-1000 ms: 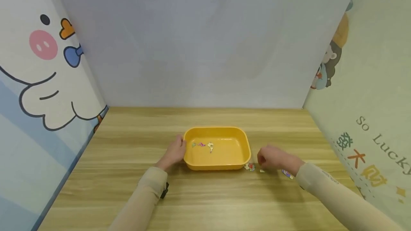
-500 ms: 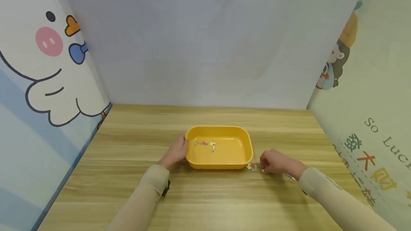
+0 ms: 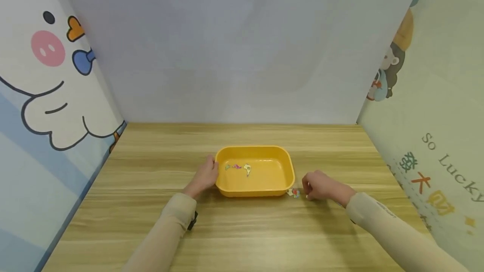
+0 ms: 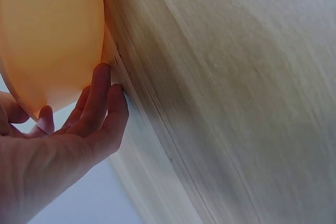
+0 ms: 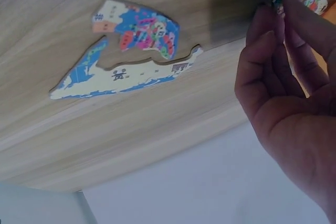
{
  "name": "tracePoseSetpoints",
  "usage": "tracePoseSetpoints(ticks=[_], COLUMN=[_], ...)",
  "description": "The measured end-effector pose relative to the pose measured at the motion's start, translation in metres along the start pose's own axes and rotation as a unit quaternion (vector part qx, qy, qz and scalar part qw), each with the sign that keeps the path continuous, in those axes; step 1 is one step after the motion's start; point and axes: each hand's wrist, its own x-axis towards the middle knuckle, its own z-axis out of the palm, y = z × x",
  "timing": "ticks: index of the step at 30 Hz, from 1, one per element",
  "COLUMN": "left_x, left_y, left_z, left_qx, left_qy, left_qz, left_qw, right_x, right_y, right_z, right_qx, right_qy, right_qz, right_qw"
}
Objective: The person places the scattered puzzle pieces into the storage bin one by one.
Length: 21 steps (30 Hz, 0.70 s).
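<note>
A yellow plastic tray (image 3: pixel 268 181) sits on the table, with three small puzzle pieces (image 3: pixel 247 168) on its floor. My left hand (image 3: pixel 205 175) holds the tray's left end; in the left wrist view its fingers (image 4: pixel 98 95) press the outer wall. Just right of the tray, my right hand (image 3: pixel 321 184) pinches a small colourful puzzle piece (image 5: pixel 278 4) between thumb and forefinger, mostly hidden by the fingertips. Between that hand and the tray's near right corner lies another puzzle piece (image 3: pixel 293 192), red and pale.
In the right wrist view, a blue, multicoloured puzzle piece (image 5: pixel 137 29) and a long cream-and-blue one with printed characters (image 5: pixel 136 77) lie on the wooden table (image 3: pixel 242 230). A pale curtain (image 3: pixel 242 53) stands behind, with printed cloths at both sides.
One second ago the small piece lay bare on the table below my right hand; now the right fingers pinch it. The left hand stays on the tray, and the head view shifts slightly.
</note>
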Motion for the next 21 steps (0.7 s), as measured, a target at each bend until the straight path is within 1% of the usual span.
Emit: tracePoseSetpoints(ticks=[1, 4, 8, 10, 14, 18, 21], left_x=[0.000, 0.001, 0.002, 0.003, 0.004, 0.005, 0.006], left_y=[0.000, 0.000, -0.001, -0.001, 0.000, -0.001, -0.001], left_z=[0.000, 0.000, 0.001, 0.002, 0.002, 0.003, 0.005], left_qx=[0.002, 0.008, 0.007, 0.007, 0.010, 0.011, 0.012], left_qy=[0.002, 0.010, 0.008, 0.006, 0.005, 0.005, 0.006], left_qz=[0.002, 0.008, 0.008, 0.006, 0.001, -0.001, -0.004], left_qw=[1.0000, 0.9999, 0.9999, 0.9999, 0.9999, 0.9999, 0.9999], right_x=[0.001, 0.002, 0.003, 0.003, 0.005, 0.007, 0.009], right_y=[0.000, -0.001, 0.001, 0.004, 0.009, 0.013, 0.015], right_z=[0.000, -0.002, -0.001, -0.001, -0.004, -0.011, -0.017], right_qx=[0.001, 0.004, 0.012, 0.020, 0.049, 0.084, 0.111], right_qy=[-0.001, -0.005, -0.003, 0.001, 0.013, 0.028, 0.036], right_qz=[0.005, 0.002, -0.013, -0.013, 0.007, 0.027, 0.023], right_qw=[1.000, 1.000, 1.000, 1.000, 0.999, 0.996, 0.993])
